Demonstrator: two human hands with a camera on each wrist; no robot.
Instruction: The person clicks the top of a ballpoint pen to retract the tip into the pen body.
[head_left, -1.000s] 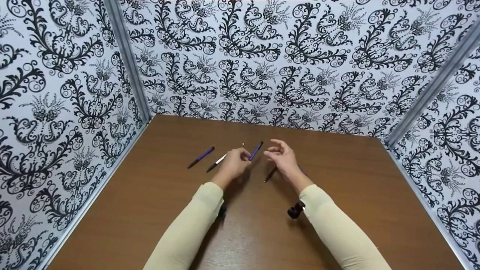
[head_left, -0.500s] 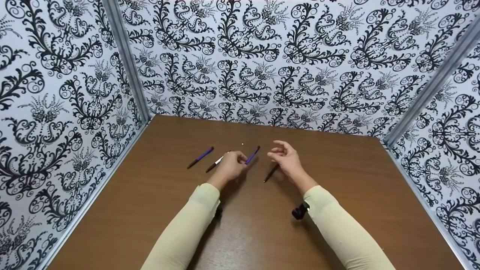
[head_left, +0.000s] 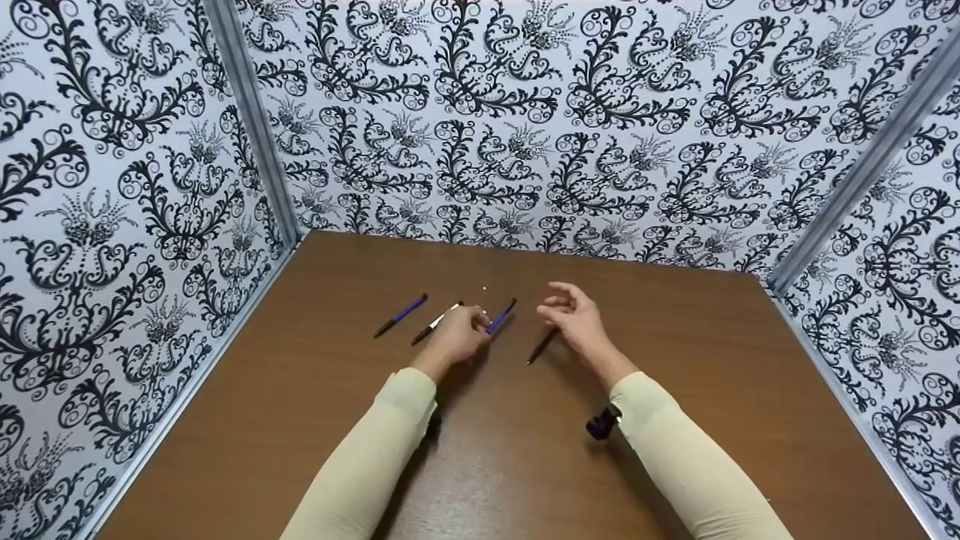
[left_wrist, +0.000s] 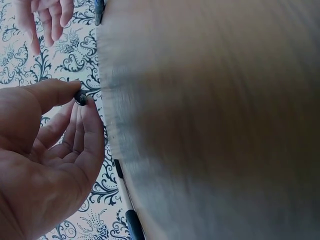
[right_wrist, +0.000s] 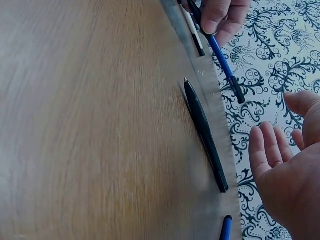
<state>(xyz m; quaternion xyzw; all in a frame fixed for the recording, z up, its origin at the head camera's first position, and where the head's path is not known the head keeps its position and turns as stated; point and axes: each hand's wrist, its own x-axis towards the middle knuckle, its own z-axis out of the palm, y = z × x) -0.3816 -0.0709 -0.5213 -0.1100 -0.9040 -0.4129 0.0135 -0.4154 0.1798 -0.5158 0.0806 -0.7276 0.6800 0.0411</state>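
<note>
My left hand (head_left: 456,335) pinches a blue pen (head_left: 501,316) with black ends between thumb and fingertips, above the table. Seen end-on in the left wrist view, the pen (left_wrist: 80,97) shows just its dark tip. My right hand (head_left: 583,321) holds nothing; its fingers are loosely bent. A black pen (right_wrist: 204,130) lies on the table beside the right hand, partly covered by it in the head view. Left of my left hand lies a white pen (head_left: 437,325) with a black grip, its middle partly hidden. Farther left lies another blue pen (head_left: 401,315).
One more blue pen (right_wrist: 226,228) lies past the black one, cut off by the right wrist view's lower edge. The brown table (head_left: 495,465) is bounded by patterned walls (head_left: 487,150) at the back and sides.
My left hand has drifted left and slightly nearer to me, bringing the pinched blue pen lower. My right hand has shifted slightly to the right. The pens on the table have stayed put.
</note>
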